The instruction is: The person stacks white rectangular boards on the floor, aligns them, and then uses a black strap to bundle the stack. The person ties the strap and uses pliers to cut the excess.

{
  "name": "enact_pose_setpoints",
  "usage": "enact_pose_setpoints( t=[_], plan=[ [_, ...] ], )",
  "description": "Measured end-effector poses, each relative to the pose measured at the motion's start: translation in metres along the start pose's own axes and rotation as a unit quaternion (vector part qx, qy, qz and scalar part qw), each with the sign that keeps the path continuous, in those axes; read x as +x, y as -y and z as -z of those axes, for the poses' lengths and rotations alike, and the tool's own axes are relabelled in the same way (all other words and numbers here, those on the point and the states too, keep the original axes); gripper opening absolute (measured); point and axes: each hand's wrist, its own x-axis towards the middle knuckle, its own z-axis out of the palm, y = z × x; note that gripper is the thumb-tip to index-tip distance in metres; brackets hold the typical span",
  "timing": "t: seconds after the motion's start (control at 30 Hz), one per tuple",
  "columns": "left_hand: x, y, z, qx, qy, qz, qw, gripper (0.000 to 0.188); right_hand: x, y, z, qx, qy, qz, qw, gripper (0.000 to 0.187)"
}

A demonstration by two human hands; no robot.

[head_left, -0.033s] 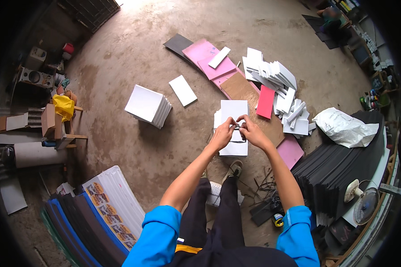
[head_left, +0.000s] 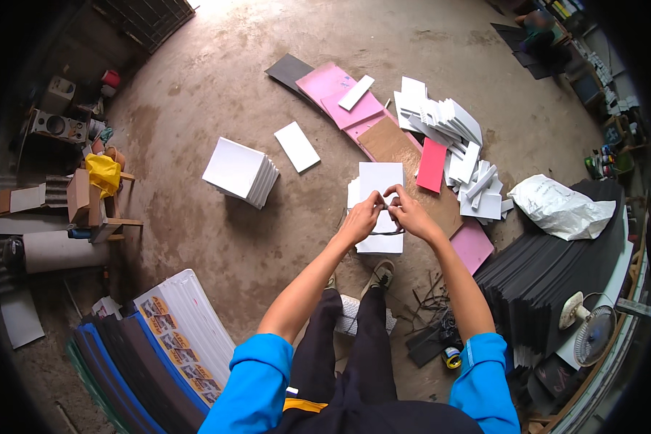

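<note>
Head view: nearest are the rolled blue sleeves point(head_left: 257, 380), then the dark trousers point(head_left: 369, 354) and a shoe point(head_left: 383, 275). Just beyond the feet sits the white stack point(head_left: 380, 177), its long axis running almost straight away from the person, one short end facing the shoes and the other pointing up the floor. Its top is a plain, smooth rectangle with square corners; more white edges jut out along its left side. A thin dark strip point(head_left: 388, 233) crosses the nearer half, roughly square to that axis, curving a little. Over the stack's middle the left hand point(head_left: 363, 218) and right hand point(head_left: 412, 215) come together, thumbs and forefingers pinched narrow on the strip, fingertips almost touching. Well to the left stand a squarish white pile point(head_left: 233, 165) and a lone white sheet point(head_left: 296, 147). A brown board point(head_left: 387, 141) slants away beyond the hands, and pink panels point(head_left: 329, 83) lie past it.
</note>
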Motion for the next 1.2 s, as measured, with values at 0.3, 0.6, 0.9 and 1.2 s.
enact_pose_setpoints(
  t=[0.3,0.6,0.9,1.2],
  plan=[
    [0.013,-0.006,0.023,0.177,0.061,-0.018,0.982,0.017,0.032,-0.004,0.055,-0.305,0.036,0.051,0.95,0.026],
    [0.005,-0.002,0.043,0.156,-0.047,0.122,0.979,0.029,0.02,0.02,0.171,-0.346,-0.04,-0.029,0.937,0.046],
    [0.017,-0.001,0.023,0.163,-0.077,0.181,0.967,0.032,0.04,-0.018,0.163,-0.533,-0.4,0.098,0.739,0.061],
    [0.029,-0.007,0.027,0.2,-0.021,0.141,0.969,0.027,0.061,-0.082,-0.038,-0.343,-0.184,0.29,0.874,0.045]
  ],
)
